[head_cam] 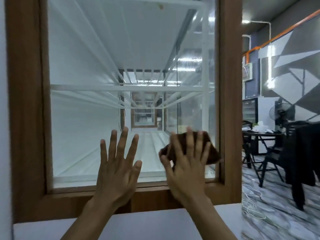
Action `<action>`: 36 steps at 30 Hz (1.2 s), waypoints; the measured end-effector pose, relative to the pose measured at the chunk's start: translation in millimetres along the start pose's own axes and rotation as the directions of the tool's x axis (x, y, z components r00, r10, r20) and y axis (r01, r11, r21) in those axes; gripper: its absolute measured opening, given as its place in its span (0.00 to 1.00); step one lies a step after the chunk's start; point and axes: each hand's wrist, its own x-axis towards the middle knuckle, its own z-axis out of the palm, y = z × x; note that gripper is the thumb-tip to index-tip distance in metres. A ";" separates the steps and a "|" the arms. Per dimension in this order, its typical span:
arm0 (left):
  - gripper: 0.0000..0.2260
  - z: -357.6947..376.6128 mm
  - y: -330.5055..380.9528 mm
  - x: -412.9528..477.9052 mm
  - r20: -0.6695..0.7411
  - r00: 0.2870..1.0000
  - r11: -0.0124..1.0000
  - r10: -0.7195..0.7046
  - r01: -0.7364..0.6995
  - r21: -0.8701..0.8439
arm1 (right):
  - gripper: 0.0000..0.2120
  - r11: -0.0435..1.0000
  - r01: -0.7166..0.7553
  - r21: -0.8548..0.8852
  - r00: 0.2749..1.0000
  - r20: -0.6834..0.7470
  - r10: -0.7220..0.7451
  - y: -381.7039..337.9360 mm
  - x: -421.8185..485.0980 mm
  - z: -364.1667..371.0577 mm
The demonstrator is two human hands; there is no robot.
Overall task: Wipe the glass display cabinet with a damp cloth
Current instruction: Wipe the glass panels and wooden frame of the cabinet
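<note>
The glass display cabinet [26,101] fills the view, a brown wooden frame around a large glass pane [103,49] with white shelves behind it. My left hand [117,163] lies flat on the lower part of the pane, fingers spread, holding nothing. My right hand [187,161] presses a dark brown cloth [212,153] against the glass near the lower right corner of the pane, with its fingers spread over the cloth.
A white ledge [138,226] runs below the frame. To the right stand a dark table [259,135], black folding chairs [270,158], a dark garment draped over a chair [301,153], a fan [280,113], and white cables [252,201] on the marble floor.
</note>
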 end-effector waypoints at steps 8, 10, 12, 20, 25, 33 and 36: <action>0.28 3.3 -6.0 -15.4 0.040 0.999 0.999 -0.003 0.001 0.043 | 0.31 0.990 -0.139 0.013 0.990 -0.029 0.140 21.9 -8.2 -1.3; 0.27 4.5 -1.9 -8.8 0.025 1.000 0.999 0.007 -0.008 0.048 | 0.31 0.981 0.192 -0.029 0.981 0.017 -0.192 -12.4 3.6 5.6; 0.27 0.9 -2.0 3.3 -0.007 1.000 0.999 -0.001 0.001 0.038 | 0.31 0.908 0.412 -0.075 0.911 0.028 -0.411 -20.8 18.2 8.5; 0.26 -58.5 -27.6 135.9 -0.076 0.997 0.999 0.010 -0.006 0.053 | 0.30 0.858 0.502 -0.111 0.864 0.031 -0.502 -33.3 140.8 -29.5; 0.26 -125.1 -56.3 275.1 -0.101 0.994 0.996 -0.035 0.043 0.077 | 0.31 0.978 0.181 -0.101 0.961 -0.192 -0.198 -49.4 307.0 -67.4; 0.24 -225.1 -124.3 426.5 -0.105 0.993 0.989 -0.053 0.067 0.129 | 0.23 0.989 0.130 -0.068 0.935 -0.324 -0.145 -96.8 505.7 -113.1; 0.24 -253.1 -140.2 448.8 -0.092 0.994 0.986 -0.061 0.074 0.149 | 0.17 0.993 0.110 -0.032 0.933 -0.340 -0.115 -114.2 521.9 -116.4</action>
